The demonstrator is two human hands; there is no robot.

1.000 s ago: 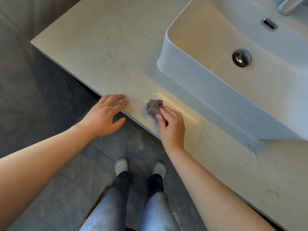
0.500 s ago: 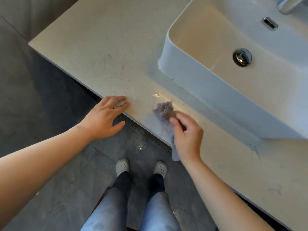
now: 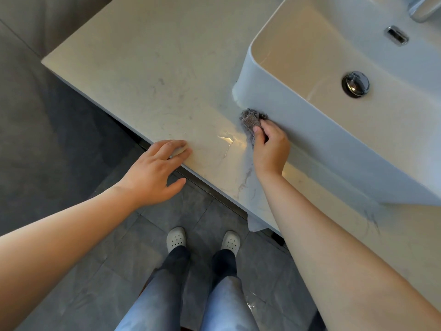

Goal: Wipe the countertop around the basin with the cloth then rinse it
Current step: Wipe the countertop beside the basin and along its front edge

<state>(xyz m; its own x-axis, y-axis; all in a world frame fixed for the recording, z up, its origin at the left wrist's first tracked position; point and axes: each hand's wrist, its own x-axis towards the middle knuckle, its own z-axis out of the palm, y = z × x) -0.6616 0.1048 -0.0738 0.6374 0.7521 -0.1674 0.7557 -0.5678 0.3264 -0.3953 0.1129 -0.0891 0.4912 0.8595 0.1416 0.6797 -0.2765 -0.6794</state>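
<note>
A bunched grey-purple cloth [image 3: 250, 120] lies on the pale marble countertop [image 3: 152, 75], pressed against the foot of the white basin [image 3: 317, 137] near its front left corner. My right hand [image 3: 270, 149] holds the cloth, fingers curled over it. A thin tail of cloth trails back under my wrist and hangs over the counter's front edge. My left hand [image 3: 152, 170] rests open on the front edge of the counter, fingers spread, to the left of the cloth. A wet shiny patch sits between the two hands.
The basin has a chrome drain plug [image 3: 355, 83], an overflow slot [image 3: 396, 35] and a tap [image 3: 423, 7] at the top right. Grey floor tiles [image 3: 59, 144] lie below the counter edge. My feet in white clogs [image 3: 176, 238] stand close to the counter.
My right hand has slid the cloth away from the counter's front edge and to the right, up against the basin's base. My left hand has stayed on the edge.
</note>
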